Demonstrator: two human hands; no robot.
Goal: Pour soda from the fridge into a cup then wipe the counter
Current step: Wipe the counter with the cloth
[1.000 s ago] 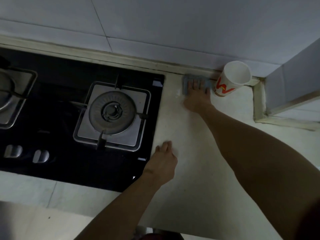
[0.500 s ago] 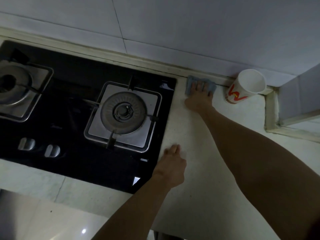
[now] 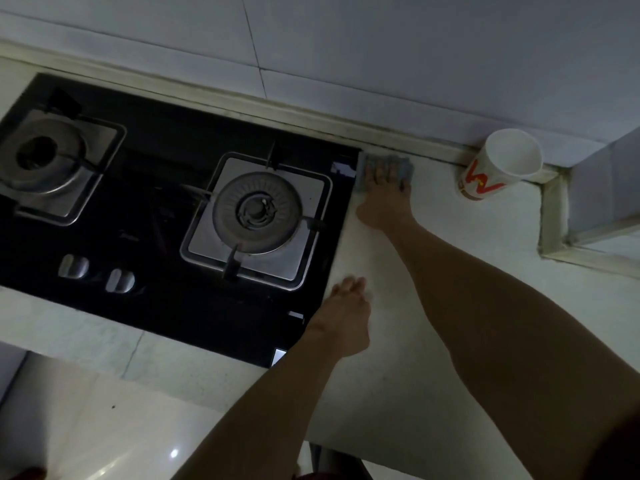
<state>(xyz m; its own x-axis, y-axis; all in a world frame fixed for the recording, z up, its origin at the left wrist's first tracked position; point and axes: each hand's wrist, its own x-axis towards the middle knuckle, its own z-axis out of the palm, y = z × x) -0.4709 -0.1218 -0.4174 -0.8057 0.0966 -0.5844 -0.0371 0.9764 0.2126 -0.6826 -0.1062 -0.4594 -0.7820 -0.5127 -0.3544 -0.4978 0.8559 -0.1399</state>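
Observation:
A white paper cup (image 3: pixel 498 164) with a red W mark stands at the back of the pale counter (image 3: pixel 467 289), against the wall ledge. My right hand (image 3: pixel 384 199) presses a small blue-grey cloth (image 3: pixel 408 166) flat on the counter with straight fingers, at the back right corner of the hob and well left of the cup. My left hand (image 3: pixel 346 313) rests flat on the counter beside the hob's right edge, nearer to me. What is inside the cup cannot be made out.
A black glass gas hob (image 3: pixel 166 202) with two burners and two knobs fills the counter's left part. A tiled wall (image 3: pixel 346 46) runs along the back. A tiled pillar (image 3: pixel 602 188) juts out at the right, behind the cup. The floor (image 3: pixel 86 427) shows at lower left.
My right hand has slid the cloth leftward along the back ledge, away from the cup, up to the hob's corner. My left hand has stayed in place.

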